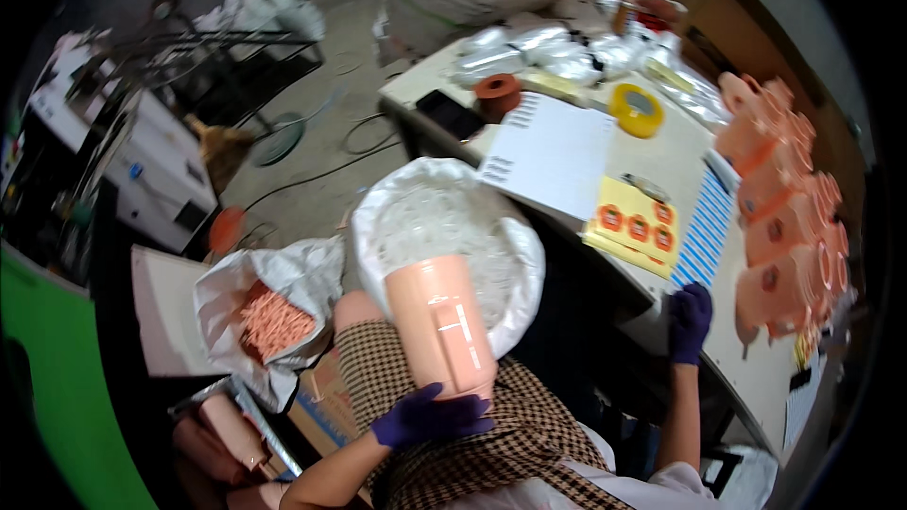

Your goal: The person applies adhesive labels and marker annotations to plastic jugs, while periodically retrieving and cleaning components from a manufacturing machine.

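A shiny peach-coloured plastic cylinder [439, 321], like a jug body, rests tilted across my lap. My left hand [433, 418], in a purple glove, is wrapped round its near end. My right hand [690, 323], gloved the same way, is at the table's front edge with its fingers curled. Its fingertips touch the lower end of a blue-and-white striped sticker sheet [707, 227]; whatever they pinch is too small to make out. Left of that sheet lies a yellow sheet of round orange stickers [635, 227].
Several peach jugs [779, 217] stand along the table's right side. Papers [548, 151], yellow tape [637, 110], brown tape [498, 94] and a phone [450, 114] lie farther back. Beyond my lap is a white sack of clear plastic pieces [425, 217]; a sack of peach scraps [274, 321] stands left.
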Tool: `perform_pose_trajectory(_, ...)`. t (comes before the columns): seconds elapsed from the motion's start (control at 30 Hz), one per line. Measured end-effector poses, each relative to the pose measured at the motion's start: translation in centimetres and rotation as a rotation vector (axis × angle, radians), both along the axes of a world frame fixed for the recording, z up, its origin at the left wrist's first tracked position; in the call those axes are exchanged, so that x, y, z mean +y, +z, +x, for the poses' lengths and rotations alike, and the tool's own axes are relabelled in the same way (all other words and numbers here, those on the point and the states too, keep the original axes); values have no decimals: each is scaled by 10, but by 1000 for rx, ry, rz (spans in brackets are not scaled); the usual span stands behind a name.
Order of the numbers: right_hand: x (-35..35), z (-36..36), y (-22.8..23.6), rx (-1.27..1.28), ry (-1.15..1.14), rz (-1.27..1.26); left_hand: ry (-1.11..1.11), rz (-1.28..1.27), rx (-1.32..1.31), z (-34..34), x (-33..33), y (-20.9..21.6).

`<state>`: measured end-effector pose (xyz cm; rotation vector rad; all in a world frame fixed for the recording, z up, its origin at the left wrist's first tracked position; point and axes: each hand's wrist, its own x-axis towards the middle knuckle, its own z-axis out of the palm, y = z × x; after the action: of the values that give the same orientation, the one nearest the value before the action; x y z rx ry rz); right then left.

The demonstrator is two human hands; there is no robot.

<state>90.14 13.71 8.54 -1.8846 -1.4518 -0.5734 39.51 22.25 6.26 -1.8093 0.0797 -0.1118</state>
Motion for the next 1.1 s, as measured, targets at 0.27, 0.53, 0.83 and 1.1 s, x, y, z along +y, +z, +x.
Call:
perform_pose_trajectory(0.27, 168, -177, 65, 780, 784, -212, 47, -599, -150, -4, 2, -16)
perform_pose_trajectory(0.53, 227, -260, 68, 854, 920, -694, -92, 301, 168, 0, 4, -7)
perform_pose_trajectory(0.83, 234, -262, 34, 1063, 957, -651, -27, 156, 42, -16, 11, -4)
perform_pose_trajectory(1.1, 145, -233, 72, 1582, 616, -520, -166, -1480, -1379, -36, 46, 190)
